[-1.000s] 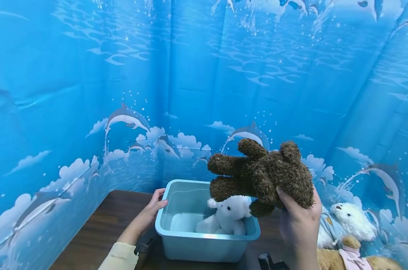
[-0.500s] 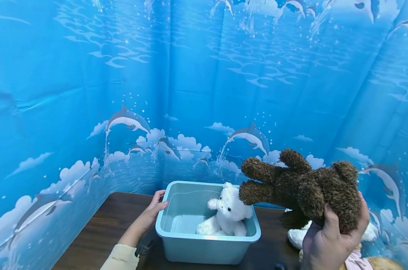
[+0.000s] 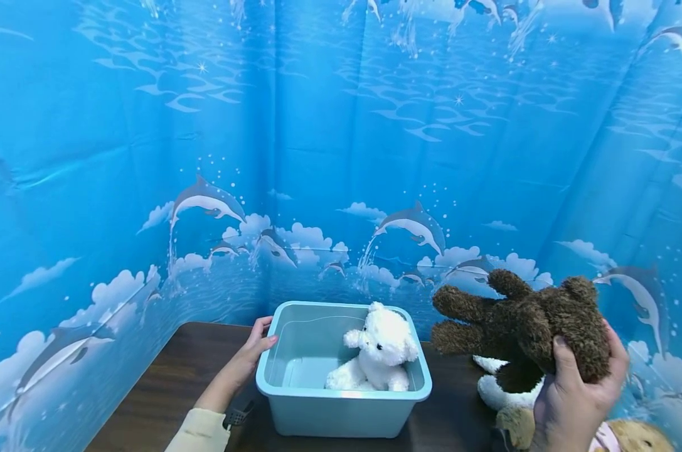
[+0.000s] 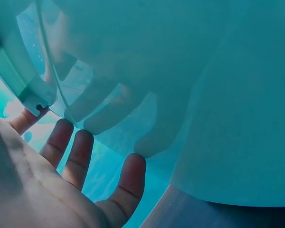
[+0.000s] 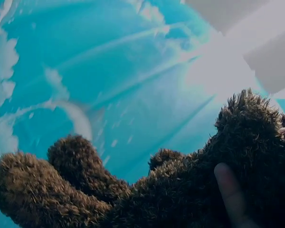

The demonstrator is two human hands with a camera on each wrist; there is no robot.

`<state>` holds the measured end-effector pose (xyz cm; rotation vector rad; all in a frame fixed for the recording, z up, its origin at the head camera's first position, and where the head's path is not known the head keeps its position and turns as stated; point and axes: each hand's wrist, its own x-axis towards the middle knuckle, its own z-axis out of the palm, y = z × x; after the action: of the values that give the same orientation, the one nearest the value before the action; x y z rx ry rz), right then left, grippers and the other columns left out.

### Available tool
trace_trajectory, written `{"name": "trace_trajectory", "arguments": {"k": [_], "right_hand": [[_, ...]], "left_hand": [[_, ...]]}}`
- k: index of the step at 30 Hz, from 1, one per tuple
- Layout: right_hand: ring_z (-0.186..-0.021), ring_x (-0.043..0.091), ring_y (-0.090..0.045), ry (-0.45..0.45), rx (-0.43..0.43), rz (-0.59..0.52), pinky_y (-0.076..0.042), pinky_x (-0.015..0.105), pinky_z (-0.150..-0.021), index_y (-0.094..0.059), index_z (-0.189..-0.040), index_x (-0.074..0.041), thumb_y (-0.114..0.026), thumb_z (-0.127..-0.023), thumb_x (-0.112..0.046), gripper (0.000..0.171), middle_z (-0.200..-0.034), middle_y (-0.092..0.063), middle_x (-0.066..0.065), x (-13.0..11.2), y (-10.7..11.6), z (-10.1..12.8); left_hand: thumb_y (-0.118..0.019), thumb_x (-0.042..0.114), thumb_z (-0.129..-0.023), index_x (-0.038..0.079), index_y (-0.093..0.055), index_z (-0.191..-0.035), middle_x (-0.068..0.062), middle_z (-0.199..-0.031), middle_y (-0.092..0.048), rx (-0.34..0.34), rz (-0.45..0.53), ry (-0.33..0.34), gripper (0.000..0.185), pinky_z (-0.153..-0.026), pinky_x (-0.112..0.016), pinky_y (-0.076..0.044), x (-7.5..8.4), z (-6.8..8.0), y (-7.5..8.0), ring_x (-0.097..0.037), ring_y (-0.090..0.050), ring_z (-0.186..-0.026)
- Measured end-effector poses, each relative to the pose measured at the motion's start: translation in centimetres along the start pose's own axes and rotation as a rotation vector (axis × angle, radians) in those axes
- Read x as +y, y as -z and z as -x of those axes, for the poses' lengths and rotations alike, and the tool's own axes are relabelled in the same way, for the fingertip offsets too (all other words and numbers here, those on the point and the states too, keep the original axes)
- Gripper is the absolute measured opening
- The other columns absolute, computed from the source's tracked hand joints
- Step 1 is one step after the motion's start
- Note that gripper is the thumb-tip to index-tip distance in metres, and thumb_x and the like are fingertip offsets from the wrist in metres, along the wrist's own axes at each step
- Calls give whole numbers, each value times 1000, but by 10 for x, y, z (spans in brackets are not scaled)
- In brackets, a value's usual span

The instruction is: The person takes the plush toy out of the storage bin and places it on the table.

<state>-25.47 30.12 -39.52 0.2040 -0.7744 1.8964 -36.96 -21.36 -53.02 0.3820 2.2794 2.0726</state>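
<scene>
no readable text, labels or numbers

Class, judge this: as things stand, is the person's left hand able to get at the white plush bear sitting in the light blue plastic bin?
Probably yes: the left hand rests on the open-topped light blue plastic bin, with nothing above the white plush bear.

A white bear [image 3: 379,355] sits in the bin [image 3: 341,402], other toys [image 3: 504,392] to its right.
</scene>
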Motion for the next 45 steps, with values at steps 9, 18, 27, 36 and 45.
{"name": "trace_trajectory", "arguments": {"k": [9,18,27,36,45], "right_hand": [[-149,25,-44,-221,73,383,-56,17,-94,-51,-160,-26,-78,-97,-1,73,-162,-44,3,41,35,-8],[-111,11,-62,-406,63,567,-51,12,-70,-43,-163,-39,-80,-100,-26,74,-176,-28,5,65,48,-1],[-46,4,-46,-590,32,645,-38,28,-38,-37,-164,-49,-78,-99,-43,76,-176,-25,13,80,59,1],[-132,17,-59,-673,-12,585,-66,38,-84,-31,-168,-41,-76,-100,-42,81,-166,-39,0,105,65,6],[-157,34,-41,-732,-6,602,-65,44,-91,-19,-172,-40,-72,-101,-48,89,-173,-31,5,119,78,9]], "left_hand": [[-52,39,-107,17,-24,-161,-19,-162,-30,5,-21,11,64,-112,-61,-50,1,3,2,-45,-35,-147],[-51,38,-107,16,-23,-160,-20,-160,-30,-6,-11,2,64,-108,-54,-53,-2,4,3,-44,-35,-146],[-50,39,-108,17,-23,-160,-19,-161,-30,-9,-23,-4,63,-109,-55,-53,1,2,0,-44,-36,-146],[-49,38,-108,17,-23,-160,-19,-160,-31,-1,-21,-5,62,-110,-53,-51,2,-3,0,-43,-35,-146],[-48,34,-107,14,-24,-159,-21,-158,-31,0,-4,-19,61,-105,-45,-52,-2,-3,1,-43,-37,-144]]}}
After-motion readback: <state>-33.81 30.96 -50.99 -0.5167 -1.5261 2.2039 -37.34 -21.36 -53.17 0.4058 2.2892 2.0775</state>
